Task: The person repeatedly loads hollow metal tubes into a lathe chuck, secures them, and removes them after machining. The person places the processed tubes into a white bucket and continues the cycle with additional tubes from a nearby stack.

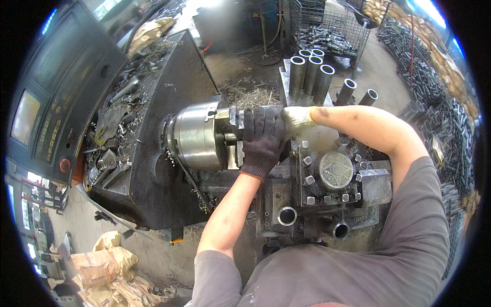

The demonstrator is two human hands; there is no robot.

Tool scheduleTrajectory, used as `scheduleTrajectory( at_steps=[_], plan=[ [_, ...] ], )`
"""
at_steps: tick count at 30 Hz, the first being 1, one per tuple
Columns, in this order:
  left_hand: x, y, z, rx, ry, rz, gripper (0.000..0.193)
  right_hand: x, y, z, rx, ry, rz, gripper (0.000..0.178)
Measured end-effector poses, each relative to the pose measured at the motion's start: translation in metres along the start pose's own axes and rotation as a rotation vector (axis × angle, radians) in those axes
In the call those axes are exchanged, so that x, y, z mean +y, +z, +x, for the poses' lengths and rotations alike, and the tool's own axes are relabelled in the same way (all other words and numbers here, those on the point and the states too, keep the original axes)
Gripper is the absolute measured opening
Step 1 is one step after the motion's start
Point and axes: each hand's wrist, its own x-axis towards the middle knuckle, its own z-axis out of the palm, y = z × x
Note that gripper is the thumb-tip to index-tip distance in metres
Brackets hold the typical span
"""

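A round metal lathe chuck (199,135) with stepped jaws (222,123) faces right. My left hand (263,138), in a dark knit glove with an orange cuff, is right beside the jaws, its fingers curled over something at the chuck's centre line. That piece is mostly hidden under the glove. My right hand (298,121), in a pale glove, reaches round from the far side and meets the left hand; its fingers are hidden. Near my right forearm is the square tool post (335,174), with a round cap and several bolts.
Several steel tubes (323,84) stand upright behind my right hand. Two more tubes (287,216) are on the near side of the tool post. A control panel (46,117) and a chip-covered machine housing (169,102) are at left. Metal parts (424,71) lie piled at right; paper sacks (105,261) lie lower left.
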Motion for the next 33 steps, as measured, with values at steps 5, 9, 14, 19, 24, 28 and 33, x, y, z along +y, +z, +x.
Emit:
scheduleTrajectory(
  at_steps=[5,9,14,19,24,28,33],
  plan=[
    [-0.008,0.015,-0.001,0.034,0.061,0.122,0.045,0.047,-0.017,-0.015,-0.361,0.263,0.011,0.027],
    [-0.009,0.015,-0.004,0.058,0.050,0.176,0.043,0.059,-0.020,-0.016,-0.667,0.481,0.422,0.034],
    [-0.005,0.016,-0.004,0.097,0.017,0.098,0.042,0.051,-0.004,-0.053,-0.398,0.392,0.168,0.027],
    [-0.005,0.019,-0.005,0.064,0.070,0.185,0.045,0.050,0.007,-0.080,-0.237,0.571,0.527,0.032],
    [-0.006,0.021,-0.001,0.041,0.059,0.187,0.056,0.025,0.022,-0.080,0.089,0.329,0.182,0.050],
    [0.000,0.014,0.005,-0.031,0.065,0.117,0.054,-0.002,0.022,-0.098,0.141,0.370,-0.221,0.047],
    [0.005,0.008,0.006,0.012,0.049,0.046,0.054,0.006,0.003,-0.086,-0.002,0.234,0.082,0.047]
  ],
)
